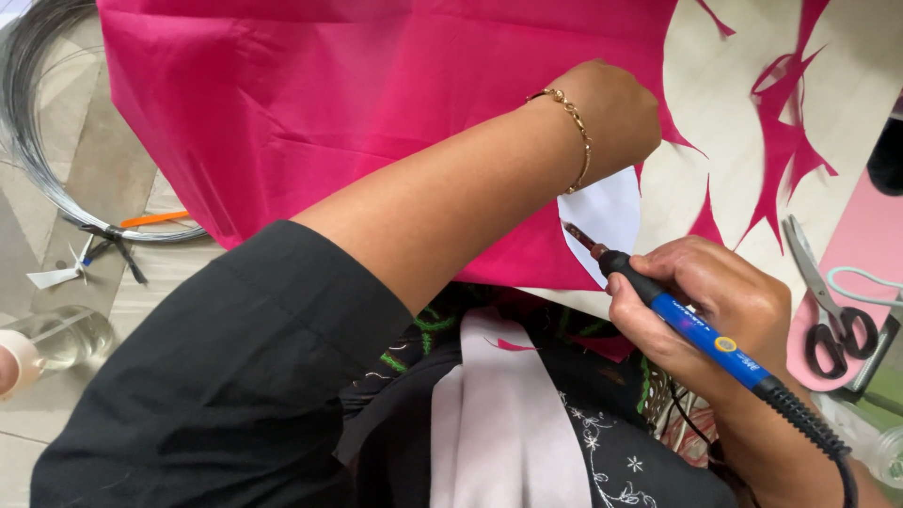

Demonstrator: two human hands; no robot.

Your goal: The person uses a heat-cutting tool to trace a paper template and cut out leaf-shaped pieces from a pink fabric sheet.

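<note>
A large sheet of bright pink fabric (357, 85) lies spread over a pale board (715, 103). My left hand (611, 108), with a gold bracelet on the wrist, presses down on the fabric beside a white paper template (607, 212). My right hand (715, 301) grips a blue-and-black soldering iron (687, 320) like a pen. Its metal tip touches the fabric at the lower left edge of the template. A black cord runs from the iron toward the lower right.
Pink fabric offcuts (785, 132) lie on the board at the upper right. Scissors (828, 301) rest on a pink sheet at the right edge. A coil of thin wire (47, 113) lies at the left, with a clear bottle (56, 339) below it.
</note>
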